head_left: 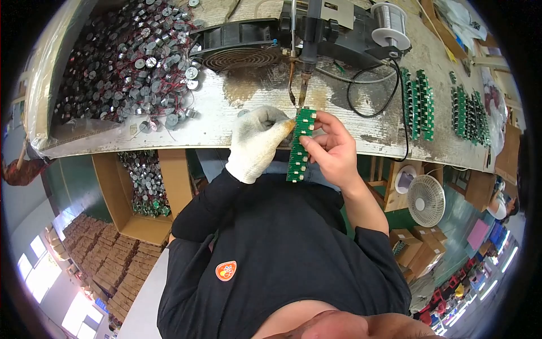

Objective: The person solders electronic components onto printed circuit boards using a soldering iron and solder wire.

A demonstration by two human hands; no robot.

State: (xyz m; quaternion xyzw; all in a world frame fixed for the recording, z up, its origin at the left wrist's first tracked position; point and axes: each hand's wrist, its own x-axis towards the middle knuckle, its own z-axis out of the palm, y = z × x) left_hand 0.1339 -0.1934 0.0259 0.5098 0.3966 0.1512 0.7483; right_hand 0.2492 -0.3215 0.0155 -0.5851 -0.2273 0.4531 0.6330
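Observation:
A green circuit board strip [297, 158] with small pale metal parts along its edges is held upright in front of me by my right hand [333, 148]. That bare hand has its thumb on the strip's face and its fingers behind the right edge. My left hand [257, 141], in a white work glove with a stained thumb tip, is closed in a pinch against the strip's upper left edge. What lies between its fingertips is hidden. Just above the strip's top end points the tip of a mounted soldering iron [303, 85], with a thin feed tube [292, 79] beside it.
Many small round metal motors with red wires [141, 62] lie heaped at the left. A black fan [237, 45] and a solder spool [389, 25] stand at the back. More green board strips [422, 104] lie to the right, past a black cable [403, 113]. An open carton [144, 229] sits below left.

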